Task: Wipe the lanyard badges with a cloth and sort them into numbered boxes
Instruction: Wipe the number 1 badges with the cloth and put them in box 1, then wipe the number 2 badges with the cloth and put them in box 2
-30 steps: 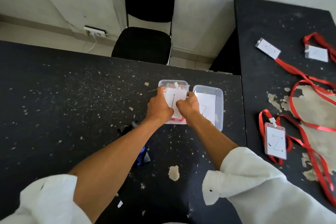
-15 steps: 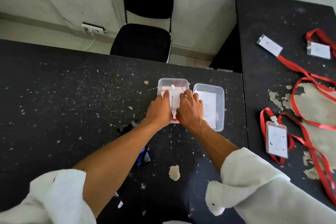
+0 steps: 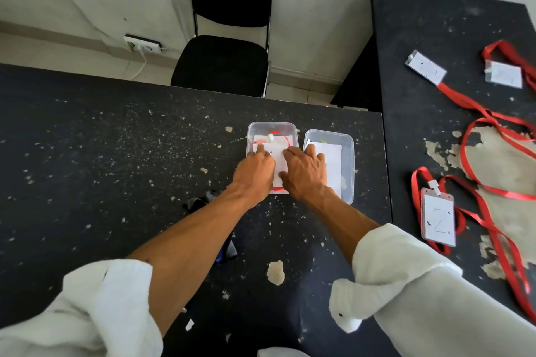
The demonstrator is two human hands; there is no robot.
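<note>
Handwritten "2" on lanyard badge, near end of side bench. Marks on far badge and neighbour badge too blurred to read. Nos. on left box label and right box label mostly covered, illegible.

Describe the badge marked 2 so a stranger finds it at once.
Start at the side table on the right. Of three red-lanyard badges there, the badge marked 2 lies nearest the person; the other two badges lie farther back.
</note>
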